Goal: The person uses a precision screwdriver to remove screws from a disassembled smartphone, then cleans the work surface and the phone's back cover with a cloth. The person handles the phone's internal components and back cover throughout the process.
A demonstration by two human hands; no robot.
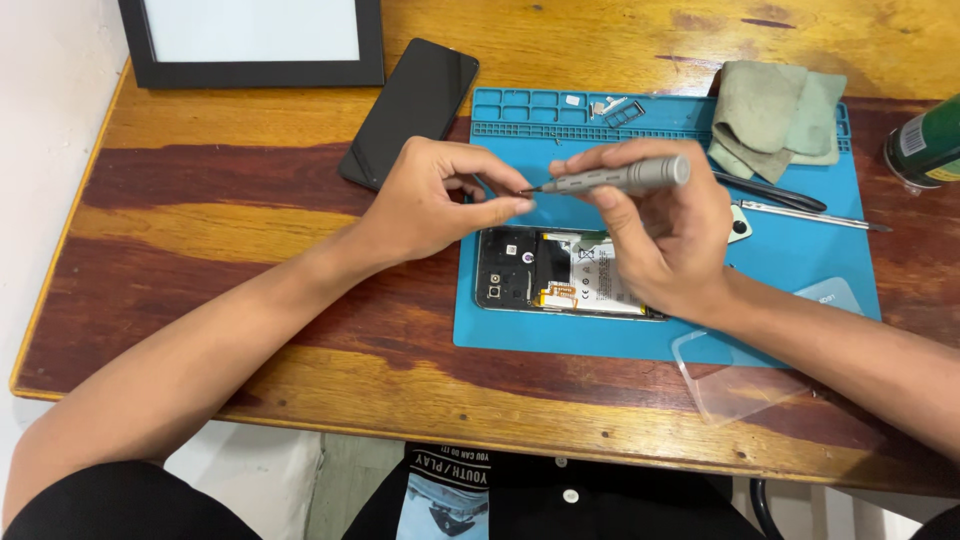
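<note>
Grey screwdriver (625,176) gripped in right hand (665,235); left hand (435,195) pinches its tip.

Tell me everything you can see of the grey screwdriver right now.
The grey screwdriver is a slim, pen-shaped precision driver with a matte metal-looking barrel, a ribbed grip and a thin dark bit. It lies nearly level above the blue mat, over the opened phone. The right hand holds its barrel; the left hand pinches at the bit's tip. Whether a screw sits there is too small to tell.
</note>
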